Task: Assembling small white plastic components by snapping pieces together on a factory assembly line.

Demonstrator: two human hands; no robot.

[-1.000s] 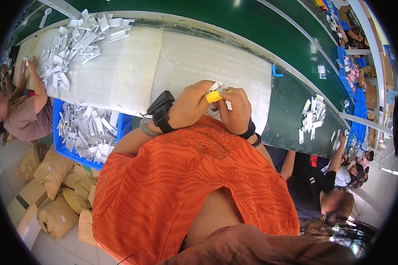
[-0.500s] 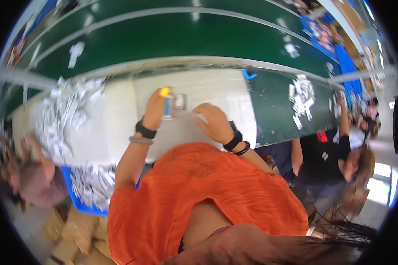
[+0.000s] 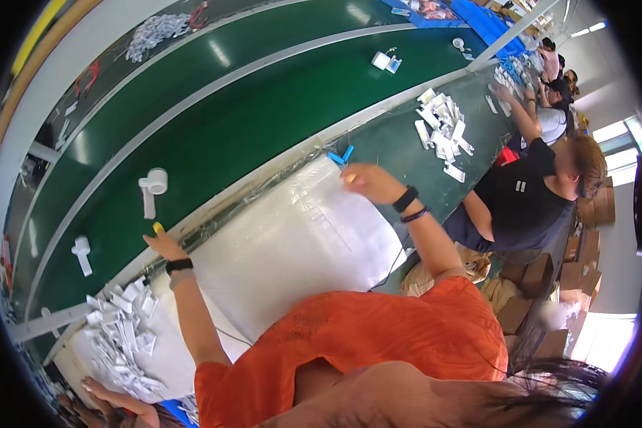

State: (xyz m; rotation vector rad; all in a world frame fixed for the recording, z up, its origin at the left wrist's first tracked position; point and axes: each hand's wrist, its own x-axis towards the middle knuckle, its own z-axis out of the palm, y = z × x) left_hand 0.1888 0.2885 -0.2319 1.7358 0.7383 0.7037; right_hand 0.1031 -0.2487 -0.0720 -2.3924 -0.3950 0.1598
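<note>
My left hand (image 3: pixel 165 245) reaches over the near edge of the green conveyor belt (image 3: pixel 257 107), fingers stretched and apart, with nothing seen in it. One fingertip wears a yellow cover. Just beyond it, apart from the fingers, a white part with a round head and flat handle (image 3: pixel 154 183) lies on the belt. My right hand (image 3: pixel 372 184) hovers at the far right corner of the white sheet (image 3: pixel 299 235) with its fingers curled together; whether something small sits in them is hidden. Beside its fingertips lies a bent blue piece (image 3: pixel 341 155).
White flat pieces (image 3: pixel 125 339) are heaped at my left, another pile (image 3: pixel 442 125) on the green tabletop at my right. Other white parts (image 3: pixel 83 255) ride on the belt. A co-worker in black (image 3: pixel 531 196) sits at my right, near cardboard boxes (image 3: pixel 521 314).
My view has turned. My left hand has moved from the sheet to the belt and let go of the small blue-and-white object. My right hand has moved to the blue piece, its fingers now curled.
</note>
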